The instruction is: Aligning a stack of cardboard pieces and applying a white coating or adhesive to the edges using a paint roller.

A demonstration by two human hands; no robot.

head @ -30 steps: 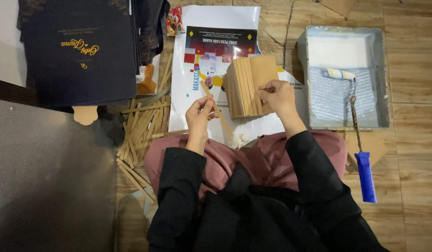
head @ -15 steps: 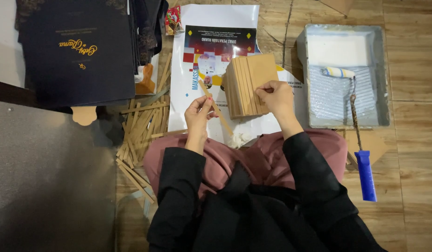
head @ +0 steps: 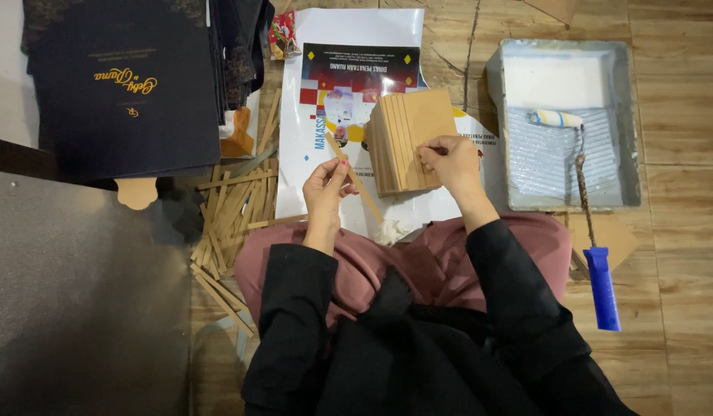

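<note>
A: The left hand (head: 325, 185) is closed narrowly on a thin brown strip (head: 355, 179), pinched near its upper end so the rest slants down toward the lap. The right hand (head: 449, 160) lies on the stack of brown cards (head: 406, 139), fingers curled over its right edge and holding it propped at a tilt on the printed poster (head: 356, 69).

B: How would those handle?

A: I'd judge the strip very light and bendy, paper-backed tape or thin card, easy to crease. It is best taken between fingertips at one end, as it is now. The stack looks stiff as a block, but the cards could fan or slide apart, so a grip across the edges with the thumb on the face suits it.

B: And around them?

A: A litter of similar strips (head: 233, 208) lies on the floor to the left, beside a dark folder (head: 125, 85). To the right sits a grey paint tray (head: 564, 77) with a roller (head: 556, 119) in it, blue handle (head: 603, 289) hanging out. Something white lies at the strip's lower end; it may be a wad of cloth, but I can't tell.

B: Any change from a second ago?

A: Little. The left hand has shifted slightly left and the strip shows longer; the right hand and stack sit about as they did.
</note>
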